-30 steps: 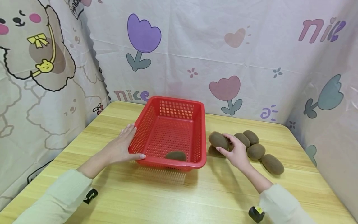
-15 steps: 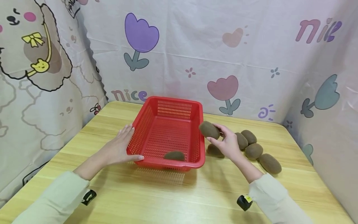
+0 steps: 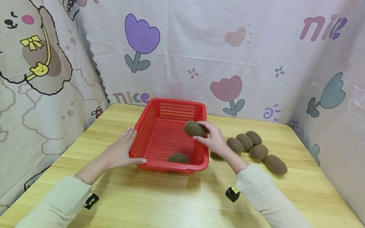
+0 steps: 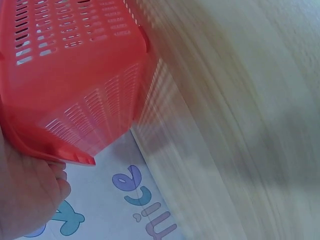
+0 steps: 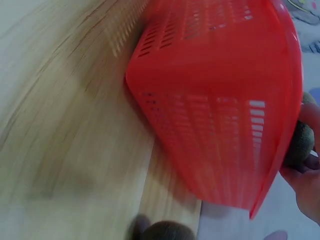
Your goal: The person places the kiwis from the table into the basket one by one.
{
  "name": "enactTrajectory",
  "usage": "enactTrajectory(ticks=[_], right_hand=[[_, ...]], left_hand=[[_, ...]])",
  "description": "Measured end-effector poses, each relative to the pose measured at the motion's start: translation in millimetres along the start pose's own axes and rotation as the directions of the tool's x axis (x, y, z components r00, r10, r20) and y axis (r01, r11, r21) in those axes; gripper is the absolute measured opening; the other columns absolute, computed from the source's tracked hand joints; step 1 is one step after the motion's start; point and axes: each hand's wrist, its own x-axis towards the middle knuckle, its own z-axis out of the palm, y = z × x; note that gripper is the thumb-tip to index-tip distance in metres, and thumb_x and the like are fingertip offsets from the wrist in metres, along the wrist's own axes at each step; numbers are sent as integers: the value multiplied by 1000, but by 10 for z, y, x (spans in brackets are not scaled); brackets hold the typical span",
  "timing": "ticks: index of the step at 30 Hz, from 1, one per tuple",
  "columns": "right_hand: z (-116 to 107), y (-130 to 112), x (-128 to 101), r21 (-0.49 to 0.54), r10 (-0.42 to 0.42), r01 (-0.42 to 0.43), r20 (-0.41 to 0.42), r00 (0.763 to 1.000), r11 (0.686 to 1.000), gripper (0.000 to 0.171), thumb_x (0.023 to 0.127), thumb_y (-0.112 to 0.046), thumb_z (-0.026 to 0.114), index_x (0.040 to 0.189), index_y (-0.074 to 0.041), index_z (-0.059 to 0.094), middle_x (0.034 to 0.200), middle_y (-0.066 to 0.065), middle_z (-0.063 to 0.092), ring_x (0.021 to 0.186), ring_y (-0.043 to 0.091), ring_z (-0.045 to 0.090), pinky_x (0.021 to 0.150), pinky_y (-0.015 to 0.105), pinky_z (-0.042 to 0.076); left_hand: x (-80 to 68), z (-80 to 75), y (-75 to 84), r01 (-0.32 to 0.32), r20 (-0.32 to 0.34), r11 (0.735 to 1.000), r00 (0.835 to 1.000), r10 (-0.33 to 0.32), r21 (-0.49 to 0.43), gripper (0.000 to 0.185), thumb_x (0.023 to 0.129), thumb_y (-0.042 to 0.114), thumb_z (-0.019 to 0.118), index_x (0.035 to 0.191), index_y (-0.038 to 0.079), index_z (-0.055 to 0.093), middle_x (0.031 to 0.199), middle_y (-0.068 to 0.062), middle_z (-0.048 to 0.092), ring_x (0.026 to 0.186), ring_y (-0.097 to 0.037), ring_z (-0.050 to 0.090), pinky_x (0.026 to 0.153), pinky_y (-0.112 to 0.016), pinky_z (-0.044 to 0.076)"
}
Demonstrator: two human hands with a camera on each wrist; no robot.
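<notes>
A red slotted basket (image 3: pixel 148 125) stands on the wooden table, with one brown kiwi (image 3: pixel 178 158) lying at its near end. My right hand (image 3: pixel 212 139) grips a second kiwi (image 3: pixel 194 129) and holds it over the basket's right wall. My left hand (image 3: pixel 123 152) lies flat against the basket's left wall, thumb along the front rim. In the right wrist view the basket's outer wall (image 5: pixel 225 115) fills the frame and the held kiwi (image 5: pixel 300 145) shows at the edge. The left wrist view shows the basket's side (image 4: pixel 75 85) above my palm (image 4: pixel 30 195).
Several more kiwis (image 3: pixel 258 148) lie in a cluster on the table right of the basket, one (image 3: pixel 215 155) partly hidden behind my right wrist. Printed cloth walls (image 3: pixel 199 57) close in the back and both sides. Bare table (image 3: pixel 171 202) lies in front of the basket.
My right hand lifted a kiwi from the cluster and carried it left, from beside the basket to over its right wall. The left hand stayed on the basket.
</notes>
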Motion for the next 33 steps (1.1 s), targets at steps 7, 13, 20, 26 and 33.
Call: enactTrajectory(ticks=[7, 13, 20, 26, 33], right_hand=[[184, -101, 107, -188, -16, 60, 227, 974, 980, 53, 79, -14, 73, 126, 1, 53, 121, 16, 59, 103, 25, 58, 85, 39, 51], [320, -164, 187, -264, 31, 84, 405, 914, 961, 47, 82, -13, 70, 123, 1, 54, 115, 13, 61, 100, 21, 57, 84, 34, 51], [480, -200, 269, -376, 100, 134, 542, 835, 917, 34, 82, -9, 69, 114, 0, 58, 105, 11, 63, 94, 20, 55, 82, 33, 50], [561, -184, 271, -414, 115, 181, 594, 797, 892, 18, 87, -8, 62, 104, 0, 61, 94, 11, 64, 81, 17, 53, 69, 28, 44], [439, -178, 257, -298, -28, 197, 490, 871, 934, 22, 89, -7, 60, 109, 0, 64, 101, 12, 69, 91, 20, 64, 79, 29, 54]], left_hand=[[9, 6, -2, 3, 6, 1000, 1000, -3, 1, 119, 71, 69, 61, 143, -12, 14, 153, -28, 7, 141, -43, 9, 115, -55, 14], [9, -8, 8, 5, 13, 1000, 1000, -5, 7, 119, 71, 70, 61, 143, -12, 14, 153, -28, 7, 141, -44, 9, 115, -55, 15], [-6, -20, 12, 10, 12, 1000, 1000, -10, 1, 119, 70, 70, 61, 143, -12, 15, 153, -28, 8, 141, -44, 10, 115, -55, 15], [-9, -5, 7, 4, 9, 1000, 1000, -4, 0, 118, 71, 68, 62, 143, -13, 16, 153, -28, 8, 141, -44, 10, 115, -55, 15], [-11, -7, 5, 8, 13, 1000, 1000, -8, -7, 117, 71, 68, 62, 143, -12, 15, 153, -27, 7, 141, -43, 8, 115, -55, 14]])
